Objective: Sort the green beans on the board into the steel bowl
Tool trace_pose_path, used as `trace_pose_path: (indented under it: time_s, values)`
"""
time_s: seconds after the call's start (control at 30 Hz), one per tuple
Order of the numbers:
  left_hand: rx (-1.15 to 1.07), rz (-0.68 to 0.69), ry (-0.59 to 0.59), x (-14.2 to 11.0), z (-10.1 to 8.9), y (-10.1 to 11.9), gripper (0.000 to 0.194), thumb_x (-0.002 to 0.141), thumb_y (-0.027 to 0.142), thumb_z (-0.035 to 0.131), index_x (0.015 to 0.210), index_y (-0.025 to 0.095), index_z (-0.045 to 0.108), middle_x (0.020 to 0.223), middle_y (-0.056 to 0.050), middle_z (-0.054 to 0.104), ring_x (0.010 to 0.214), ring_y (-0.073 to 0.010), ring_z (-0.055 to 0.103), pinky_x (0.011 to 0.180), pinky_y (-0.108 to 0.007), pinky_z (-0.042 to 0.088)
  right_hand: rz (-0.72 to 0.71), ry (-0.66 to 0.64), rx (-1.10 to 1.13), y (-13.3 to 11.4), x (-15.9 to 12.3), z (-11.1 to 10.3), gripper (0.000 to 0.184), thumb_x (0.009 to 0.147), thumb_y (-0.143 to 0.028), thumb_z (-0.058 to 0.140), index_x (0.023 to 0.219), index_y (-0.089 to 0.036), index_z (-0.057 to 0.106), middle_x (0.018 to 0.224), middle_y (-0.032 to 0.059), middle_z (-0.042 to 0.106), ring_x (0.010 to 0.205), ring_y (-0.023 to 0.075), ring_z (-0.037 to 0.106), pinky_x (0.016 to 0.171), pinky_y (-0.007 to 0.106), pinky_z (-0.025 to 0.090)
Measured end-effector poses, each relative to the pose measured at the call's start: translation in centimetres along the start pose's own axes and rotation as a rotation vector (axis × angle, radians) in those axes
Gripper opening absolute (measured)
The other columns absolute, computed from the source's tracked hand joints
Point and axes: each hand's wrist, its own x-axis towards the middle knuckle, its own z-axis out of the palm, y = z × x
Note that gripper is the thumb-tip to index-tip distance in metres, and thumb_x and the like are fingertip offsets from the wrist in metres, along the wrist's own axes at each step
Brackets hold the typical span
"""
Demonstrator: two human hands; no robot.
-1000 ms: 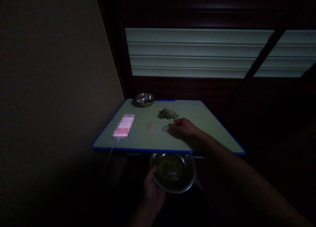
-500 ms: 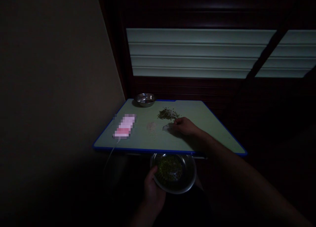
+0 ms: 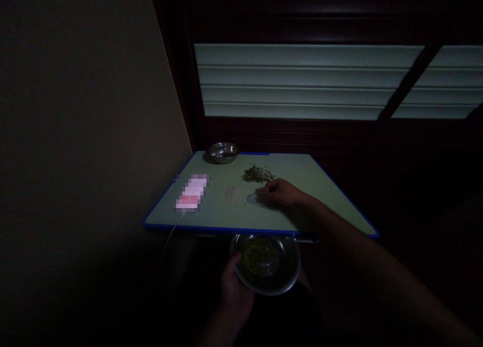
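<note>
One dark speck (image 3: 244,204) has appeared near the right hand (image 3: 283,192).

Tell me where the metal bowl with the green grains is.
The metal bowl is at the lower middle of the head view, just below the table's blue near edge, with the left hand gripping its left rim.

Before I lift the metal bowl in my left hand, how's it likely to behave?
The metal bowl is probably stiff, judging by its shiny metal wall. The loose green grains gathered inside would likely slide if it tilts. With the left hand gripping one side, it might tip toward the other.
</note>
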Motion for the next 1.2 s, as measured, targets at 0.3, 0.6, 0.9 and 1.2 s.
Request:
trace_pose_path:
  time_s: [0.3, 0.6, 0.9, 1.2]
  values:
    - [-0.01, 0.017, 0.003, 0.0, 0.0, 0.1, 0.025, 0.082, 0.022, 0.057, 0.1, 0.017, 0.073, 0.083, -0.007, 0.078, 0.087, -0.0241, 0.072, 0.093, -0.042, 0.052, -0.033, -0.046, 0.018, -1.4, 1.0, 0.5, 0.02, 0.06, -0.03, 0.074, 0.07, -0.013, 0.069, 0.06, 0.0, 0.061, 0.054, 0.0096, 0.048, 0.056, 0.025, 0.038]
    - [-0.022, 0.024, 0.004, 0.0, 0.0, 0.1, 0.029, 0.081, 0.022, 0.059, 0.106, 0.015, 0.072, 0.085, -0.008, 0.078, 0.088, -0.0247, 0.072, 0.089, -0.041, 0.054, -0.05, -0.342, 0.01, -2.5, -0.4, -0.4, 0.018, 0.06, -0.029, 0.074, 0.069, -0.014, 0.07, 0.057, -0.0032, 0.059, 0.056, 0.009, 0.048, 0.058, 0.024, 0.038]
    - [-0.026, 0.029, 0.006, -0.2, 0.2, 0.3, 0.021, 0.084, 0.022, 0.055, 0.093, 0.015, 0.073, 0.082, -0.008, 0.078, 0.083, -0.0227, 0.072, 0.085, -0.038, 0.055, -0.044, -0.281, 0.046, -2.8, -1.4, 0.9, 0.009, 0.063, -0.022, 0.069, 0.067, -0.014, 0.066, 0.056, -0.0037, 0.056, 0.053, 0.0081, 0.045, 0.055, 0.023, 0.037]
    - [0.0, 0.034, -0.018, -0.1, 0.2, 0.3, 0.025, 0.083, 0.023, 0.056, 0.101, 0.018, 0.073, 0.084, -0.006, 0.077, 0.086, -0.0234, 0.072, 0.087, -0.04, 0.054, -0.078, -0.392, 0.04, -2.2, -2.4, 0.8, 0.015, 0.063, -0.026, 0.07, 0.072, -0.014, 0.07, 0.062, -0.0023, 0.062, 0.057, 0.0095, 0.05, 0.059, 0.024, 0.041]
